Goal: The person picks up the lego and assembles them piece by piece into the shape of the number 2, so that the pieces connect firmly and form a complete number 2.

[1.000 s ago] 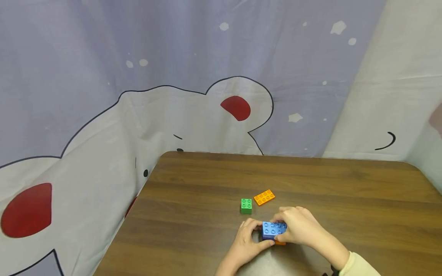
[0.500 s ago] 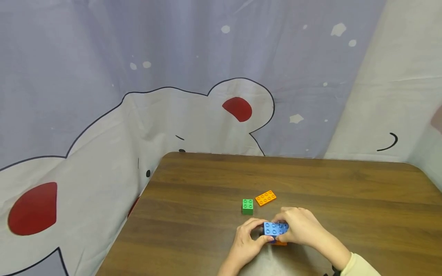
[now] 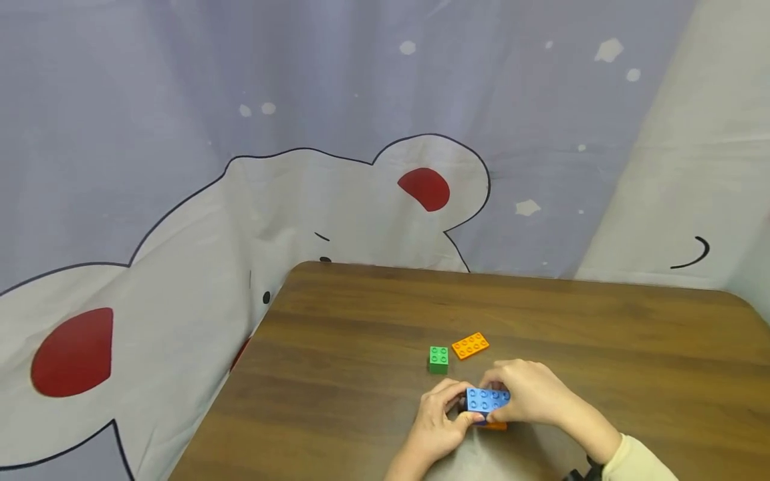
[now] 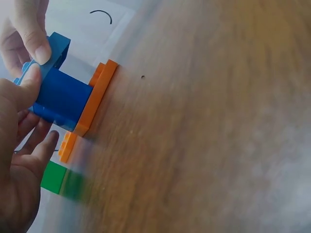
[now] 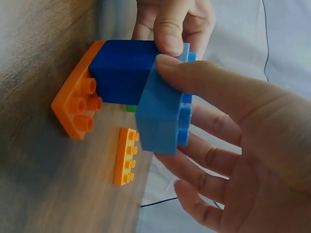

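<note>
At the table's (image 3: 601, 334) near edge, both the left hand (image 3: 442, 417) and right hand (image 3: 529, 394) pinch the unmarked light-blue brick (image 3: 486, 399) atop a dark-blue brick (image 5: 121, 70) on an orange plate (image 5: 77, 104).

The left hand (image 3: 439, 417) was positioned low over the bench, forearm entering from the lower edge of the head view. Its thumb and fingers (image 3: 455, 389) were curled and pinched the light blue brick (image 3: 486, 399) from the left. The right hand (image 3: 529, 394) approached from the right, wrist bent, with a pale sleeve (image 3: 631, 461) covering the forearm. Its thumb (image 5: 194, 77) pressed the side of the same brick, with the remaining fingers curled loosely beneath it. Both hands met at the brick.
</note>
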A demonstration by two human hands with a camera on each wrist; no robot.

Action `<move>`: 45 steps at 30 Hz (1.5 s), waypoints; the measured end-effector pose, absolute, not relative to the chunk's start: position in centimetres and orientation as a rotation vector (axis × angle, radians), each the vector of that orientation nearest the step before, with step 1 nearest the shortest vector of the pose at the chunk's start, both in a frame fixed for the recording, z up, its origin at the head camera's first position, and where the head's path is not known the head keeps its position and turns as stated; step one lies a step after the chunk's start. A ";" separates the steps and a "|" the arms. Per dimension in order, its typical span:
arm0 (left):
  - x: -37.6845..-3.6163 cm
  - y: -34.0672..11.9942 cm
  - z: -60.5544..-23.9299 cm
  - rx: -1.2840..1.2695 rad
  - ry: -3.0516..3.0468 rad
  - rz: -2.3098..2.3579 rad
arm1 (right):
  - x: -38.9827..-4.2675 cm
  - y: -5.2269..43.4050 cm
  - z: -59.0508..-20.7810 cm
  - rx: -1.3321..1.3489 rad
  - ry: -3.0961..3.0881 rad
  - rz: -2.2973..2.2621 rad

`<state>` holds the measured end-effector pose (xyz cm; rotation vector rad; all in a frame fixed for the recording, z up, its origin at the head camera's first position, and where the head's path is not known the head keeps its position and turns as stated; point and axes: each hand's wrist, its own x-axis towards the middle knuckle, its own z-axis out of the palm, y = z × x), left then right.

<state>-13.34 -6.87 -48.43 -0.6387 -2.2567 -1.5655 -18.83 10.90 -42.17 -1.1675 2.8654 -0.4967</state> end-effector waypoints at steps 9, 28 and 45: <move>-13.2 -6.8 -48.5 -0.661 -2.230 -1.577 | -18.8 11.0 -42.1 -1.214 2.839 -0.473; -14.4 -6.7 -52.0 -0.628 -2.248 -1.563 | -25.0 9.4 -41.7 -1.380 2.690 -0.692; -14.6 -5.0 -51.2 -0.645 -2.315 -1.639 | -29.0 9.0 -45.4 -1.472 2.474 -0.767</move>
